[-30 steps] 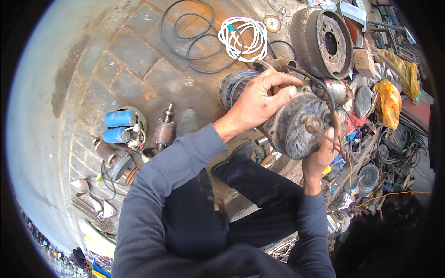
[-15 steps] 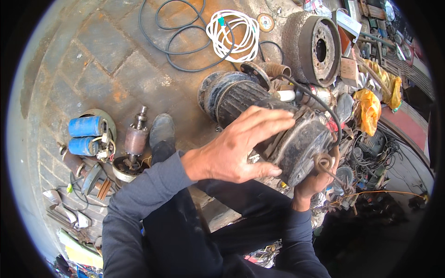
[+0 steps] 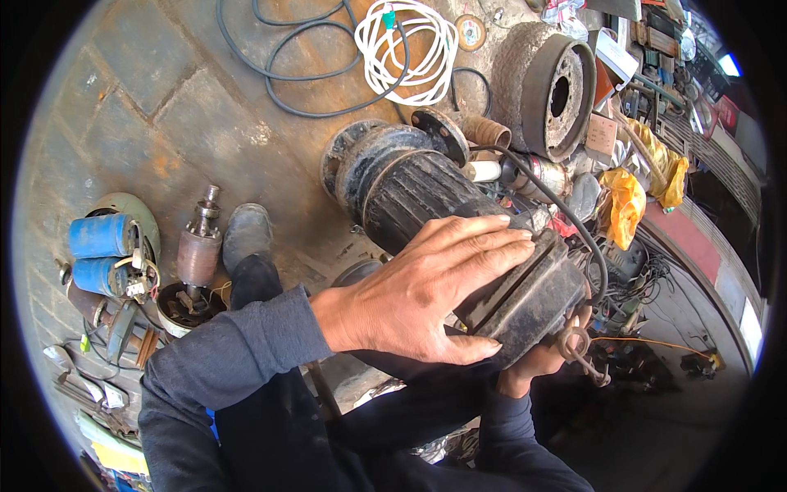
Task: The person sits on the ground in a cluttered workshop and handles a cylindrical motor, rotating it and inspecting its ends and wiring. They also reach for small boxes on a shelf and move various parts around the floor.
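Note:
A dirty black pump motor, with a ribbed body and flanged end, lies diagonally before me. My left hand is over its near end, fingers and thumb spread across the grimy boxy housing and pressing on it. My right hand grips that end from below, partly hidden by the housing and a bent metal hook. A black cable arches from the motor along its right side.
Left are blue cylinders, a rotor and scattered parts. Beyond the motor lie a coiled white hose, black cord and rusty wheel drum. Yellow bags and piled scrap line the right. My boot stands near the rotor.
The motor's near end has come down and toward me, turning to show more of its ribbed body. Both hands moved down with it; my left hand slid across the housing. The view shifted.

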`<action>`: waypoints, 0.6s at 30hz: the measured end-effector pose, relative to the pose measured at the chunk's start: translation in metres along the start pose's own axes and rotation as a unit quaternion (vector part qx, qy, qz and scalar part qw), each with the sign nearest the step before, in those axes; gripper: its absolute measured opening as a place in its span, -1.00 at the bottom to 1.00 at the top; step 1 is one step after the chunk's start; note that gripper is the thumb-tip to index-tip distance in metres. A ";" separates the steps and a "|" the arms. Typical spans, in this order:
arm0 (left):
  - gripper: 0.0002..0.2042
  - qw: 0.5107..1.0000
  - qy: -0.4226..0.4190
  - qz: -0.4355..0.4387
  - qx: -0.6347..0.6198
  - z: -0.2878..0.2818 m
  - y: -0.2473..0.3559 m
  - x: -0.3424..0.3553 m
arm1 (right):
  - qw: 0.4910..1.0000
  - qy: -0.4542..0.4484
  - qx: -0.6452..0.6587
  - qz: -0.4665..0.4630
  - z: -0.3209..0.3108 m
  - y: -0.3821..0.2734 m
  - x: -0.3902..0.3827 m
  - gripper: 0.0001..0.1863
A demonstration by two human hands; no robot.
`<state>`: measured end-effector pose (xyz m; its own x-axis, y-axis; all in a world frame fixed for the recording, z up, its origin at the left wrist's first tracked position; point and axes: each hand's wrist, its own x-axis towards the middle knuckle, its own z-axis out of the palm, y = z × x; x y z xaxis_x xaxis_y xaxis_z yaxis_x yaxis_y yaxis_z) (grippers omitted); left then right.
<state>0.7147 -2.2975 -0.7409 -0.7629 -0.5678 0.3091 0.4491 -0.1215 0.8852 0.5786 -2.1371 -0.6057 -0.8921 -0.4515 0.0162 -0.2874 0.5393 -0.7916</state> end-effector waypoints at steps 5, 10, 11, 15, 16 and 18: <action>-0.05 0.999 -0.024 -0.022 -0.012 0.004 -0.003 0.001 | 0.996 -0.063 0.059 0.004 0.002 -0.001 -0.006 -0.29; -0.06 0.998 -0.056 -0.016 -0.010 0.005 -0.002 0.002 | 0.991 -0.016 0.087 0.099 0.004 -0.001 -0.008 -0.31; -0.10 0.998 -0.063 -0.017 -0.014 0.004 -0.001 0.002 | 0.990 -0.014 0.094 0.104 0.005 0.000 -0.008 -0.32; -0.13 0.997 -0.078 -0.025 -0.007 0.003 0.003 0.003 | 0.988 -0.012 0.096 0.117 0.008 0.000 -0.006 -0.33; -0.13 0.997 -0.079 -0.027 -0.007 0.003 0.004 0.003 | 0.988 -0.010 0.096 0.119 0.008 0.000 -0.006 -0.33; -0.13 0.996 -0.084 -0.031 -0.005 0.002 0.005 0.004 | 0.988 -0.005 0.096 0.122 0.009 0.000 -0.005 -0.34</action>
<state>0.7130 -2.2985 -0.7348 -0.8565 -0.4142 0.3078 0.4021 -0.1617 0.9012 0.5867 -2.1412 -0.6110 -0.9226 -0.3331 -0.1947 0.0076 0.4889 -0.8723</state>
